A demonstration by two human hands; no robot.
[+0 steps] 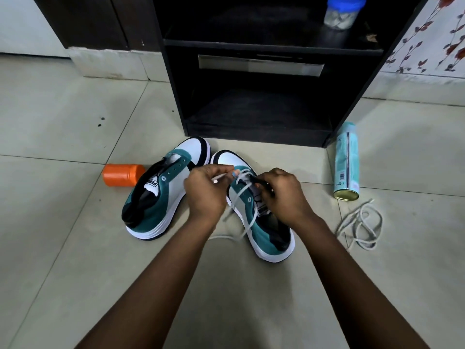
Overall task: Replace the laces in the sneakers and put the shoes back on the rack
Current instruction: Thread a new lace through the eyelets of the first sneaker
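Two teal, white and black sneakers stand on the tiled floor in front of a black rack (261,117). The left sneaker (163,192) has bare eyelets and no lace. The right sneaker (264,222) carries a white lace (247,220) partly threaded through its front eyelets, with loose ends trailing to the floor. My left hand (205,190) pinches one lace end near its tip above that shoe. My right hand (281,195) grips the shoe's tongue and upper edge. A second, greyish lace (359,225) lies in a loose heap on the floor to the right.
An orange container (120,175) lies on its side left of the shoes. A pale teal spray can (347,162) lies on the floor at the right. A blue-lidded jar (342,12) stands on the rack's upper shelf. A floral wall is at the right.
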